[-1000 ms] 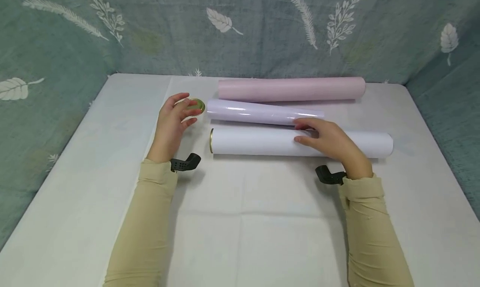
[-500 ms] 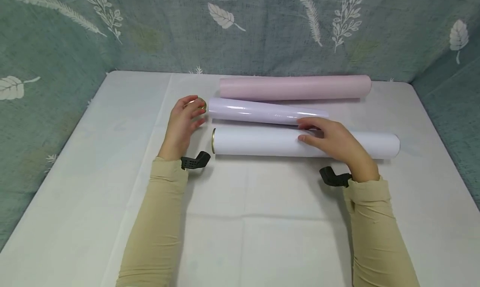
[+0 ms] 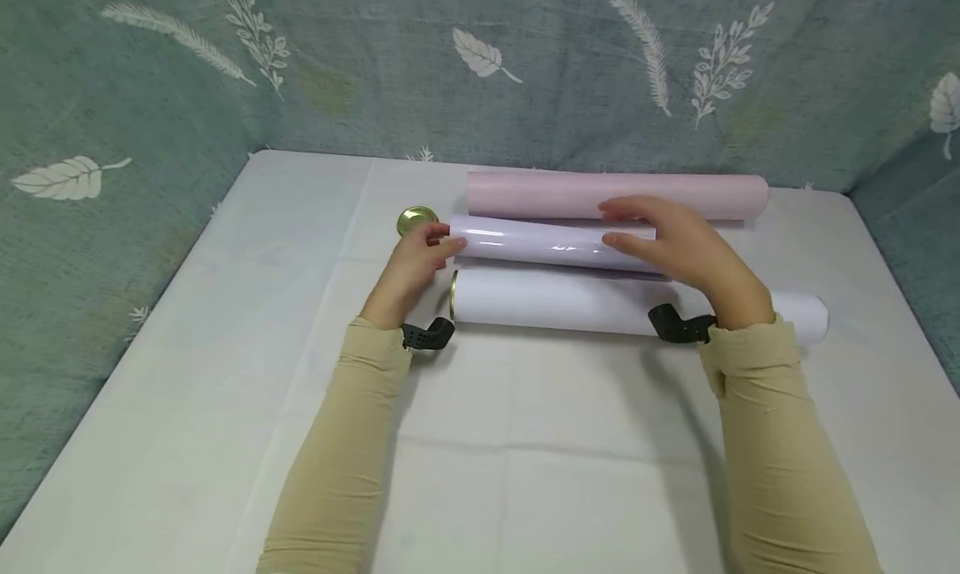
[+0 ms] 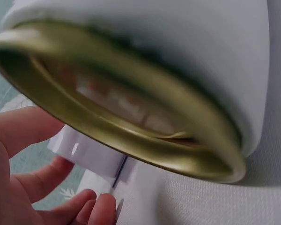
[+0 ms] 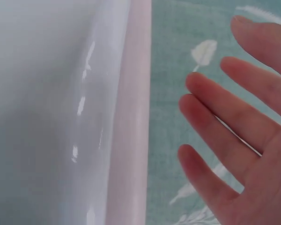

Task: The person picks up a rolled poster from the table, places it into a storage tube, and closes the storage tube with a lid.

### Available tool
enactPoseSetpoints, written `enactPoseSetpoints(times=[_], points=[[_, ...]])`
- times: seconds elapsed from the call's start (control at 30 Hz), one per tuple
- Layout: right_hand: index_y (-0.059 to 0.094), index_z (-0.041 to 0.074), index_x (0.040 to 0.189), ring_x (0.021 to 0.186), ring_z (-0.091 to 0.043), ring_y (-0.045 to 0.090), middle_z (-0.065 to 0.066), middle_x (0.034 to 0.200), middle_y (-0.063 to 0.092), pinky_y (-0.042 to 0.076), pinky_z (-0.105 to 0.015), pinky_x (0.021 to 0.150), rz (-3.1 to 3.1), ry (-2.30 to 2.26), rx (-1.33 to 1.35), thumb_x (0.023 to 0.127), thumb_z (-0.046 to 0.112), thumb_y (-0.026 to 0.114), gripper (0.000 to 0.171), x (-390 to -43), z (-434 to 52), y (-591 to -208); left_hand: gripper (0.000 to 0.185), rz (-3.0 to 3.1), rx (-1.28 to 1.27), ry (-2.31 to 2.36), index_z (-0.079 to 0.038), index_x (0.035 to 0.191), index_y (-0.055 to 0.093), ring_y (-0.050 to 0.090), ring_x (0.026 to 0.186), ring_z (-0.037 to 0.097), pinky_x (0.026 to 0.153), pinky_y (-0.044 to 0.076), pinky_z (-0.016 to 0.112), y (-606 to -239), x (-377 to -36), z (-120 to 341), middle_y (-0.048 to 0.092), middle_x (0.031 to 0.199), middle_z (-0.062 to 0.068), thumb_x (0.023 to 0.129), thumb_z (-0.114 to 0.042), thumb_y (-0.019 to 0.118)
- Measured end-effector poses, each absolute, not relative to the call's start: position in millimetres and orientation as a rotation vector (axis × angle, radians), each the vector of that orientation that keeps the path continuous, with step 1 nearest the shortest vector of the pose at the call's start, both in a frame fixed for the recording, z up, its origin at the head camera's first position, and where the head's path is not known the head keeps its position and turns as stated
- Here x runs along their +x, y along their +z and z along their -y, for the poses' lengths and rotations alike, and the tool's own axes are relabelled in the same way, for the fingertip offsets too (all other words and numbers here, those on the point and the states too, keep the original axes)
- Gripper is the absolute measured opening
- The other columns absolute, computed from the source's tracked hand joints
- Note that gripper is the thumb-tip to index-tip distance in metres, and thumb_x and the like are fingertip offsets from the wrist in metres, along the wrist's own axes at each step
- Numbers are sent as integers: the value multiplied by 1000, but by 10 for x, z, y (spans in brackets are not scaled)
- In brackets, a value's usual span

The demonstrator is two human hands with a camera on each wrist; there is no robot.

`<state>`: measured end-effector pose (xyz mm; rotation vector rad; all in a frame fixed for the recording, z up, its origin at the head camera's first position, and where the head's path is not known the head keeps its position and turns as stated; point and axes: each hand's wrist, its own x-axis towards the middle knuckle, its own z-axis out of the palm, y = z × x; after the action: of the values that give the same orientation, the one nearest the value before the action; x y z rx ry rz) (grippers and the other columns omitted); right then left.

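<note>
The glossy roll, in the middle of three, is gripped at its left end by the left hand; the right hand is spread flat over it (steadying, probably).

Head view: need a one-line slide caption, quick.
Both hands, left hand and right hand, reach the glossy lilac roll between pink roll and white tube.

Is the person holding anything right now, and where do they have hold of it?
The left hand pinches the left end of the glossy lilac roll. The right hand is spread open over that roll's right part; whether it touches cannot be told.
</note>
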<state>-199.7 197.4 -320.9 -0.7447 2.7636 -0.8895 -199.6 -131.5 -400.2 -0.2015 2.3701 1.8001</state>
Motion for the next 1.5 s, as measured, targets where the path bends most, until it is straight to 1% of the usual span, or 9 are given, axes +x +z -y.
enactPoseSetpoints(times=[0.23,0.5,0.63,0.8,0.97,1.07,1.23,1.37,1.5], points=[[39,15,134,122,-30,35,-11,133,42,28,-50,96,-2757,-616,-698,87,46,51,58,-2347,-1998,-3110,38,-2502,-142,1584,-3,109,55,46,78,19,66,36,28,-3986,-1998,1307,50,89,6,83,-30,62],[23,8,141,129,-42,14,-21,144,16,17,-59,97,-2688,-244,-635,86,35,57,70,-2701,-1952,-3298,28,-2189,-141,1909,0,106,51,48,95,15,87,38,32,-3989,-1976,1381,53,105,5,87,-19,56],[12,11,143,129,-44,7,-21,145,8,13,-65,95,-2658,-127,-565,84,38,58,80,-2778,-1886,-3323,21,-2044,-152,2072,-3,101,50,50,93,15,87,39,34,-3996,-1977,1446,51,105,5,86,-17,57],[13,12,143,125,-46,14,-25,139,15,21,-64,91,-2661,-133,-544,86,33,56,74,-2836,-1803,-3264,22,-1918,-166,2267,-5,102,48,54,93,20,86,44,41,-4040,-1993,1523,48,107,8,85,-14,60],[39,5,133,105,-42,37,-25,117,35,34,-55,82,-2757,-77,-662,86,16,53,50,-2885,-1770,-3193,41,-1857,-160,2361,-8,115,41,52,96,24,86,43,45,-3986,-1972,1549,42,113,11,81,-8,65],[48,2,123,99,-42,41,-25,110,41,36,-54,81,-2791,-15,-710,81,10,57,43,-2882,-1753,-3185,55,-1841,-135,2340,-8,126,33,51,100,26,88,42,44,-3941,-1930,1573,39,120,14,81,-4,64],[45,0,117,104,-43,40,-25,113,43,34,-55,84,-2761,-28,-668,80,16,55,42,-2869,-1660,-3183,63,-1857,-65,2264,-12,134,31,46,105,26,88,43,41,-3881,-1887,1674,37,126,15,80,4,61],[43,3,124,111,-45,35,-26,120,41,31,-58,87,-2696,24,-658,85,21,51,44,-2847,-1619,-3182,52,-1931,-31,2201,-11,124,45,45,103,24,82,47,32,-3920,-1907,1691,41,121,12,78,5,63],[42,12,128,115,-42,35,-22,127,40,33,-58,85,-2590,65,-637,88,31,47,45,-2860,-1538,-3176,47,-1952,-29,2197,-9,117,47,47,102,24,80,47,31,-3961,-1920,1692,43,118,11,76,5,65]])
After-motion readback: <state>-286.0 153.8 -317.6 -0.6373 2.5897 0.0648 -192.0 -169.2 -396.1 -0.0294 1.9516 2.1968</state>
